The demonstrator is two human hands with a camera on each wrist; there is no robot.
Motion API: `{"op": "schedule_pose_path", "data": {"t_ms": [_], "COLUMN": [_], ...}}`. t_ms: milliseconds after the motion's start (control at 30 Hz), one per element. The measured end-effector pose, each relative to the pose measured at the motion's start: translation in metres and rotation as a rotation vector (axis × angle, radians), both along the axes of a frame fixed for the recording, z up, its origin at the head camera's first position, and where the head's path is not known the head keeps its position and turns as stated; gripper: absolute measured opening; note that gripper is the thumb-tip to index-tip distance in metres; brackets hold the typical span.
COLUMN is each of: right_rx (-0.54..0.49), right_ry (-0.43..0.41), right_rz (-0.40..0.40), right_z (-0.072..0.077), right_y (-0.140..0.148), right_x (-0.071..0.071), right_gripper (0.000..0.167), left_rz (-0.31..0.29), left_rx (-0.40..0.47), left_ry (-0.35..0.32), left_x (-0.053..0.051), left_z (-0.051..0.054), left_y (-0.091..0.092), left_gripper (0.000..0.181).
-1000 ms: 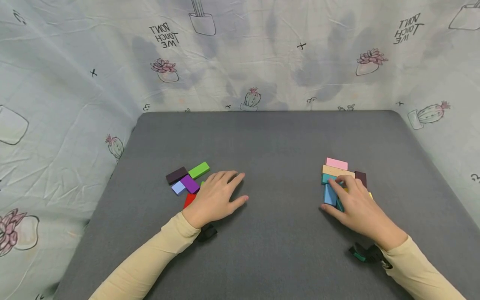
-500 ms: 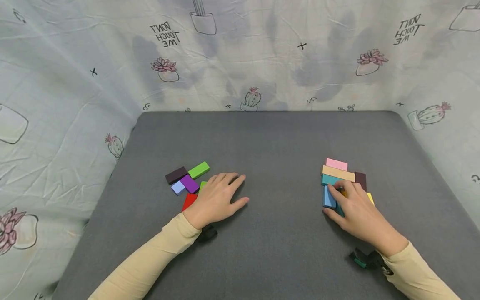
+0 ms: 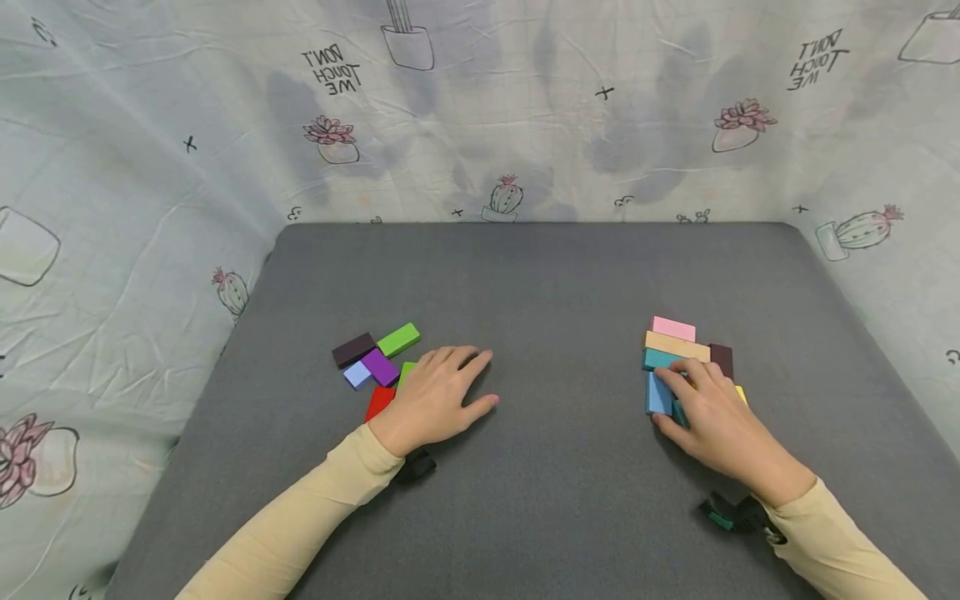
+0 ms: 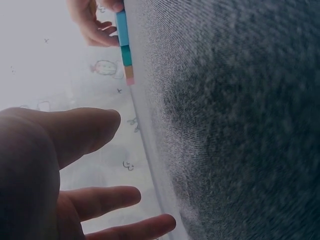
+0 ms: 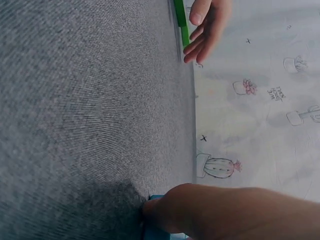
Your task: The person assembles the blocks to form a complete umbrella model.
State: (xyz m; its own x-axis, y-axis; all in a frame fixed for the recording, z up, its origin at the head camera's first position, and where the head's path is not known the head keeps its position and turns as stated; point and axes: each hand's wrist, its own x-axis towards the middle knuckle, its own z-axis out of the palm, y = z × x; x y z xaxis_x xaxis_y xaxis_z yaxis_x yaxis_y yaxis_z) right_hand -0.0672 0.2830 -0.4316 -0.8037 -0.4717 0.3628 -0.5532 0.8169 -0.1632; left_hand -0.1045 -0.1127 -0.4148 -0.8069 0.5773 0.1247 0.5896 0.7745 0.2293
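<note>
My right hand (image 3: 716, 425) is over the right-hand cluster of blocks. Its thumb and index finger pinch a blue block (image 3: 658, 394) at its near and far ends, and the block lies on the grey table. Against its far end is a teal block (image 3: 660, 358); a darker teal block (image 3: 678, 412) is beside it, partly under the hand. My left hand (image 3: 431, 400) is spread, holding nothing, beside the left-hand group. A red block (image 3: 380, 402) and a green block (image 3: 405, 371) are partly hidden behind it. In the left wrist view, its thumb and fingers (image 4: 102, 200) stand apart.
Beyond the teal block lie a tan block (image 3: 675, 344) and a pink block (image 3: 673, 327), with a dark brown block (image 3: 721, 360) alongside. Leftward are purple (image 3: 379, 367), light-blue (image 3: 357, 374), dark (image 3: 353, 350) and lime (image 3: 398, 340) blocks. Printed cloth (image 3: 540, 108) surrounds the table (image 3: 540, 283).
My right hand's index finger has drawn back off the teal block to the blue block's far end, and the thumb has shifted slightly right. The blue block moved slightly nearer. My left hand stays almost still.
</note>
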Motion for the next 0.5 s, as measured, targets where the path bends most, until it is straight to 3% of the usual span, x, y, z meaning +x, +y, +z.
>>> {"op": "schedule_pose_path", "data": {"t_ms": [233, 500], "right_rx": [0.007, 0.008], "right_ry": [-0.036, -0.049], "right_rz": [-0.018, 0.015], "right_z": [0.002, 0.006], "right_y": [-0.004, -0.018], "right_x": [-0.004, -0.014], "right_gripper": [0.059, 0.057], "left_rz": [-0.019, -0.037], "left_rx": [0.001, 0.011], "left_ry": [0.011, 0.027], "left_x": [-0.002, -0.004], "left_z": [-0.001, -0.004], "left_y": [0.000, 0.002], "left_gripper": [0.061, 0.060]}}
